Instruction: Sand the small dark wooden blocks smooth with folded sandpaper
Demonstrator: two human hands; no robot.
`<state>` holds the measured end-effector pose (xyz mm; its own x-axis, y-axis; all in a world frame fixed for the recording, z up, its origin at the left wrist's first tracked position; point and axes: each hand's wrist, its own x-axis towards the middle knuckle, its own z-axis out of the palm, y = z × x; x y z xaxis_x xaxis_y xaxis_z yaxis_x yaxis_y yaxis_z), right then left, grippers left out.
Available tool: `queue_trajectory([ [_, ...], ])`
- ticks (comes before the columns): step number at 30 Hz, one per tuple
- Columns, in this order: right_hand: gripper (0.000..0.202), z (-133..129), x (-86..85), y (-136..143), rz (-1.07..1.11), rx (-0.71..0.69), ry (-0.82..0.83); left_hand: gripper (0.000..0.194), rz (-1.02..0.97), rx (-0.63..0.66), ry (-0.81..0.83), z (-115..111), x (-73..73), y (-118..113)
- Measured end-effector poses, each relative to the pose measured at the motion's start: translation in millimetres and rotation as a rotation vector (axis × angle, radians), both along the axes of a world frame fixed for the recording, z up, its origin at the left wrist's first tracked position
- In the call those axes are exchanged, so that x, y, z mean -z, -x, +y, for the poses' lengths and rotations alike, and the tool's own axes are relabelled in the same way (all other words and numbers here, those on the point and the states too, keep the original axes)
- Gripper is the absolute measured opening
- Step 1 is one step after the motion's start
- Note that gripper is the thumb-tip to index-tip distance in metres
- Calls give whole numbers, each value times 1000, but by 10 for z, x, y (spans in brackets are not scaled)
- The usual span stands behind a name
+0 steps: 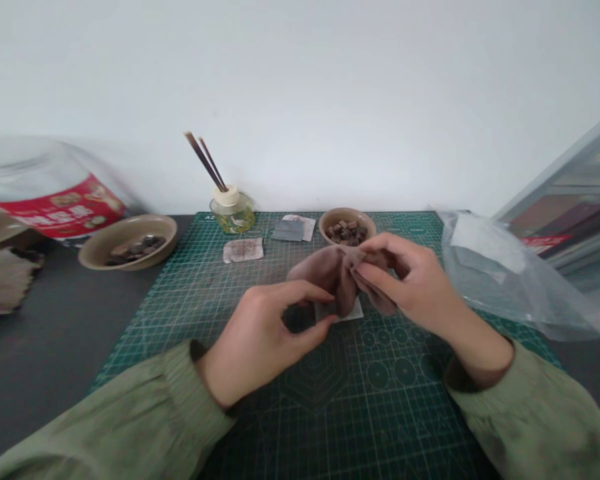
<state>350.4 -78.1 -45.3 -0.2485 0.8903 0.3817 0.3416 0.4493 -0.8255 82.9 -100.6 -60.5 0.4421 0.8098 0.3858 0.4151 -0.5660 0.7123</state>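
A brownish-pink cloth (347, 283) hangs bunched above the cutting mat (310, 387). My right hand (413, 280) pinches its gathered top between thumb and fingers. On the cloth's left side, the thumb and index finger of my left hand (273, 333) curve toward its lower edge, the fingertips close to or touching it with a gap behind them. Under the cloth lies a white piece (355, 312), mostly covered. Just behind the cloth stands a small bowl (330, 218) of brown cubes (347, 232).
A reed diffuser (233, 212), a stained pad (243, 250) and a grey piece (289, 231) sit at the back. To the left are a bowl (93, 257) of dark pieces and a large jar (55, 193). A clear plastic bag (500, 280) lies at right.
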Motion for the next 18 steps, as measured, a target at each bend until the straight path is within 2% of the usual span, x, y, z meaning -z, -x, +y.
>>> queue_trajectory([
  [2,15,60,77,-20,-55,27,127,19,94,47,-21,12,24,14],
  [4,15,114,149,-34,-78,14,180,19,151,77,-36,19,37,21],
  [7,16,166,209,-51,-73,18,183,19,176,82,-49,24,39,23],
  [10,16,195,214,-92,-60,102,175,19,194,76,-51,27,45,25],
  [14,19,235,200,-180,44,268,196,18,236,71,-56,27,65,33],
  [18,30,267,209,-176,231,254,296,16,248,72,-77,25,71,35],
])
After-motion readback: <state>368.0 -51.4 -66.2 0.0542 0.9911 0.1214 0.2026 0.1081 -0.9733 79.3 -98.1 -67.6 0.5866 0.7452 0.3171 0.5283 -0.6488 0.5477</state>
